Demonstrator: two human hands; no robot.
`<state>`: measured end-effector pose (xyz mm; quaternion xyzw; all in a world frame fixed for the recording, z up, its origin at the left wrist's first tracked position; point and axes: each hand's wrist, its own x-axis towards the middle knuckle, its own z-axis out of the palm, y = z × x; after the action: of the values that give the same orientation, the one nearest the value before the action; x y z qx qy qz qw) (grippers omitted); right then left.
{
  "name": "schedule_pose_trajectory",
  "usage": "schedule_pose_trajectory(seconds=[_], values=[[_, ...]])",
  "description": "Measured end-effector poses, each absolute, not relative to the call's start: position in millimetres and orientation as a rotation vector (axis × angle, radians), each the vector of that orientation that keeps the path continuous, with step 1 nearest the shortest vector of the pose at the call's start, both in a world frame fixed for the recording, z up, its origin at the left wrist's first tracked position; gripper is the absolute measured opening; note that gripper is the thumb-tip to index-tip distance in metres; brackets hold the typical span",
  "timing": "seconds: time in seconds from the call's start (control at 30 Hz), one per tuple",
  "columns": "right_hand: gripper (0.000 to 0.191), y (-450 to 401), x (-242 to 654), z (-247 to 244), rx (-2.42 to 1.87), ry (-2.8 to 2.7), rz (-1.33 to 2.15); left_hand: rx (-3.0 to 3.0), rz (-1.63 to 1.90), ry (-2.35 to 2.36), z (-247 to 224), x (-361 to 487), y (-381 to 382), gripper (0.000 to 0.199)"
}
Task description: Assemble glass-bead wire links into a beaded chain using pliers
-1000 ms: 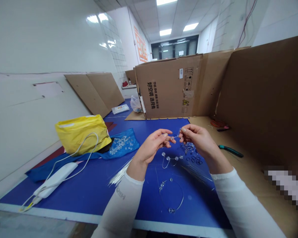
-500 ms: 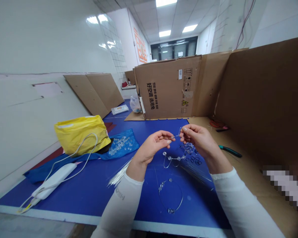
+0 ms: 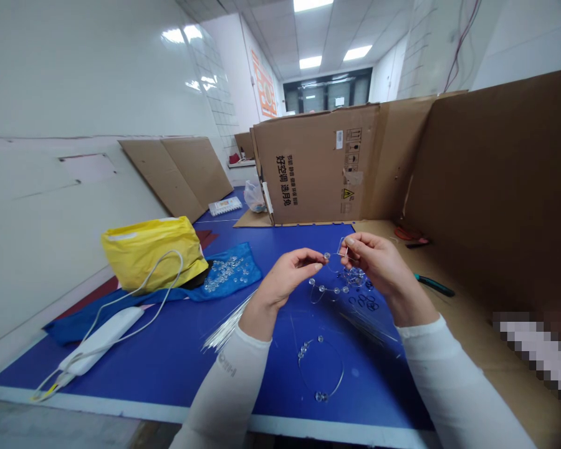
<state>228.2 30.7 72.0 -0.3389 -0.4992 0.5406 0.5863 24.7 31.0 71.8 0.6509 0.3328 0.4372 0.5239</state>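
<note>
Thumb and fingers of my left hand [image 3: 287, 274] pinch a clear bead [image 3: 327, 256] at their tips. Just to its right, my right hand [image 3: 371, 252] is closed on a thin wire [image 3: 340, 248] that reaches toward the bead. Below the fingers is a beaded wire strand [image 3: 330, 289] with several clear beads and thin loops; whether it joins the held wire I cannot tell. Nearer me on the blue table lies a wire ring [image 3: 343, 368] with clear beads. A pile of clear beads and dark rings [image 3: 368, 303] sits under my right hand.
Loose beads [image 3: 227, 274] lie on a blue cloth at left, near a yellow bag [image 3: 154, 255] and a white power strip [image 3: 103, 340]. Straight wires [image 3: 224, 327] lie beside my left forearm. Green-handled pliers [image 3: 434, 285] rest at right. Cardboard [image 3: 318, 168] stands behind.
The bead at my left fingertips now shows clearly, with the left hand slightly lower. The beaded strand below has shifted up and a little right at its left end.
</note>
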Motion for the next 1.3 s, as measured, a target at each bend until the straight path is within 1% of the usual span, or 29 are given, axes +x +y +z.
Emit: schedule_pose_trajectory(seconds=[0.3, 0.53, 0.7, 0.87, 1.3], values=[[0.037, 33.7, 234.2, 70.5, -0.774, -1.124, 1.245, 1.538, 1.074, 0.825, 69.4, 25.0, 33.6, 0.016], [0.035, 34.7, 239.2, 70.4, -0.743, -1.077, 1.251, 1.327, 1.030, 0.758, 70.3, 26.1, 32.7, 0.022], [0.032, 36.2, 241.1, 69.5, -0.740, -1.060, 1.241, 1.295, 1.021, 0.751, 70.2, 24.6, 32.9, 0.026], [0.035, 36.6, 241.4, 69.6, -0.740, -1.037, 1.246, 1.324, 1.021, 0.734, 70.8, 23.6, 32.0, 0.030], [0.034, 34.6, 236.0, 69.9, -0.780, -1.112, 1.248, 1.425, 1.076, 0.781, 71.2, 27.1, 31.6, 0.024]])
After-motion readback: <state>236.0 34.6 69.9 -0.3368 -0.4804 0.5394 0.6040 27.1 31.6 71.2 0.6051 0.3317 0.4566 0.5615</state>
